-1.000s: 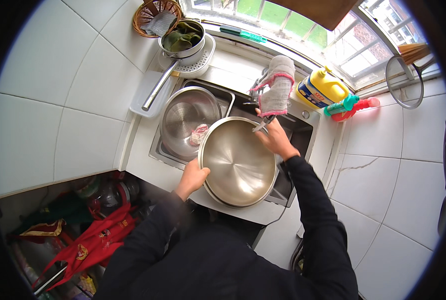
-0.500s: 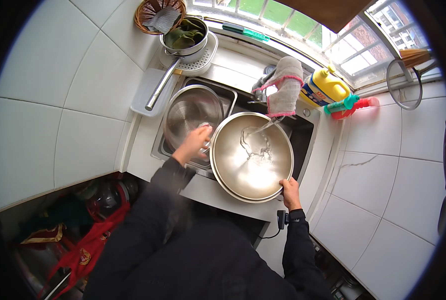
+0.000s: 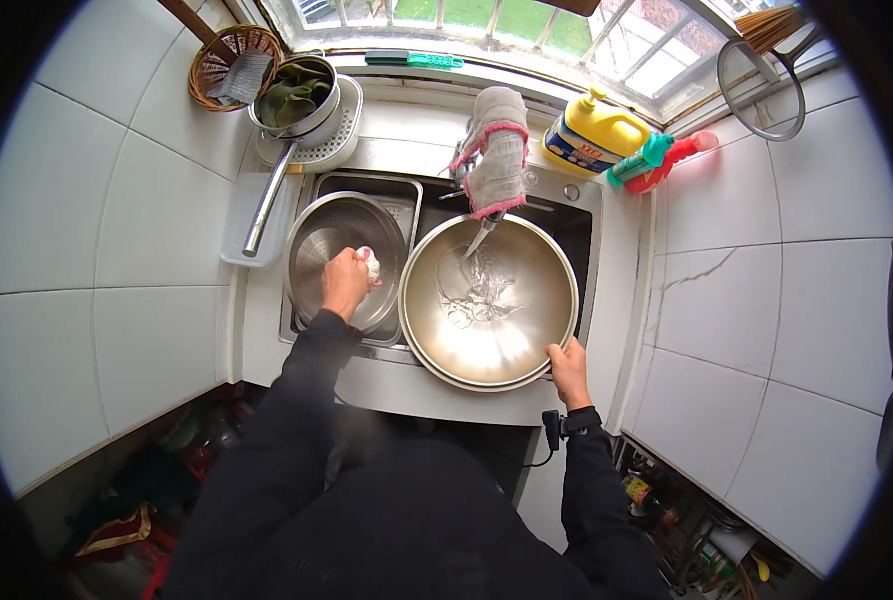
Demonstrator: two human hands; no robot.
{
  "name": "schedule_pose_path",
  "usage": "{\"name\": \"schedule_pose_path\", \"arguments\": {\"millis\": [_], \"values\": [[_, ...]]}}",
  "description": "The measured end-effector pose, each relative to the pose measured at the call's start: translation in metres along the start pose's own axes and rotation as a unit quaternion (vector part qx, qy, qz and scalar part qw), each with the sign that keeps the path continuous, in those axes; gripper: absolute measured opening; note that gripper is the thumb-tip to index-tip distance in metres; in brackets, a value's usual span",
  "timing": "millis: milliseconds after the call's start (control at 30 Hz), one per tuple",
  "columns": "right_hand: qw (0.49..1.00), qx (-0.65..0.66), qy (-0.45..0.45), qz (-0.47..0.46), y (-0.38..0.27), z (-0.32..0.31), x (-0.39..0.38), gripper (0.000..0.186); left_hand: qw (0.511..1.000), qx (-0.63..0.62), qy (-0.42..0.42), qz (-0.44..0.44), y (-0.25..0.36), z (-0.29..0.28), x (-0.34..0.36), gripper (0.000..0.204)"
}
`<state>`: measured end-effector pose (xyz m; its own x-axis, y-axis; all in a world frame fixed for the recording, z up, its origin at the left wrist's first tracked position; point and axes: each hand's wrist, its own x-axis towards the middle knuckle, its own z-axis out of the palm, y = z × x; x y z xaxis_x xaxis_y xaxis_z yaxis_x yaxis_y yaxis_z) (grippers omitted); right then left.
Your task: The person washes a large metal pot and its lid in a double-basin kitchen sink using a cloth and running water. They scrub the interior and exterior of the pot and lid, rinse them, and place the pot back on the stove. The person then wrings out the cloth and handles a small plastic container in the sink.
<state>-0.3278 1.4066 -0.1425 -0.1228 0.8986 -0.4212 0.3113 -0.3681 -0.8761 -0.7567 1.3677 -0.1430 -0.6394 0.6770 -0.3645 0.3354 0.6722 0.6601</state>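
A wide steel basin (image 3: 526, 330), with a second rim showing just beneath its own, rests over the right side of the sink. Clear water runs into it from the faucet (image 3: 483, 236), which has a grey cloth with pink edging (image 3: 499, 150) wrapped over it. My right hand (image 3: 569, 373) grips the basin's lower right rim, thumb on top. Closed around a crumpled white and pink cloth (image 3: 370, 266), my left hand (image 3: 343, 285) is over the smaller steel bowl (image 3: 316, 230) in the left sink compartment. Whether the cloth touches that bowl cannot be made out.
Behind the left compartment, a long-handled pot (image 3: 306, 125) with green leaves stands on a white perforated tray (image 3: 341, 140). A wicker basket (image 3: 206, 85) hangs beside it. Yellow jug (image 3: 606, 135), green bottle (image 3: 644, 160) and red bottle (image 3: 671, 165) stand back right; a strainer (image 3: 766, 95) hangs above.
My left hand has shifted left over the smaller bowl, and the cloth in it now shows plainly. My right hand stays on the basin rim. The whole view has shifted.
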Motion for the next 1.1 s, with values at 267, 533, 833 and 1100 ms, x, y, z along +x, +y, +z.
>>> {"name": "schedule_pose_path", "arguments": {"millis": [267,533,833,1100], "values": [[0.997,0.020,-0.055,0.048,-0.010,0.018,0.006,0.032,0.983,0.008,0.052,0.174,0.041,0.024,-0.100,0.060],[0.966,-0.249,-0.055,-0.037,-0.035,0.007,0.012,0.038,0.924,-0.324,-0.162,-0.121,0.000,0.051,-0.119,0.031],[0.889,-0.358,-0.144,-0.245,-0.029,0.134,0.055,0.066,0.973,-0.225,-0.043,0.039,0.018,0.067,-0.126,0.040],[0.885,-0.246,-0.237,-0.316,-0.006,0.155,-0.009,0.037,0.983,-0.179,-0.039,0.018,0.012,0.055,-0.115,0.036]]}}
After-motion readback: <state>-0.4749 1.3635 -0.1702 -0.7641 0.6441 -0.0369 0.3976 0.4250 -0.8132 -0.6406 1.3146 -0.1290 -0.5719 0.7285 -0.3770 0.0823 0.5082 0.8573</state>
